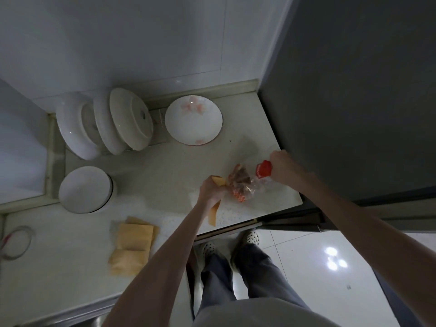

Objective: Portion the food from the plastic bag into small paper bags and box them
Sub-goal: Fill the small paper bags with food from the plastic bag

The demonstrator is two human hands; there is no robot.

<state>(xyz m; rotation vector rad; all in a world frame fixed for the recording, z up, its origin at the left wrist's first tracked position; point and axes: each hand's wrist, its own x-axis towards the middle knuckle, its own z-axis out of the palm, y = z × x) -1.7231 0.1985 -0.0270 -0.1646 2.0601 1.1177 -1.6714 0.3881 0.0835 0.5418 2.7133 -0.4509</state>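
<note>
A clear plastic bag (243,182) of brown and orange food, with a red printed part, lies near the counter's right corner. My right hand (282,167) grips the bag's red end and holds it up. My left hand (210,191) grips a small yellow paper bag (213,214) right beside the food. The paper bag's top sticks out above my fist and its lower part hangs below. A stack of flat yellow paper bags (133,246) lies on the counter to the left. No box is in view.
White plates (103,123) lean in a rack at the back. A flowered plate (193,120) lies flat beside them and a white bowl (83,188) stands front left. A dark fridge (354,90) borders the counter (165,166) on the right. A cable loop (16,241) lies far left.
</note>
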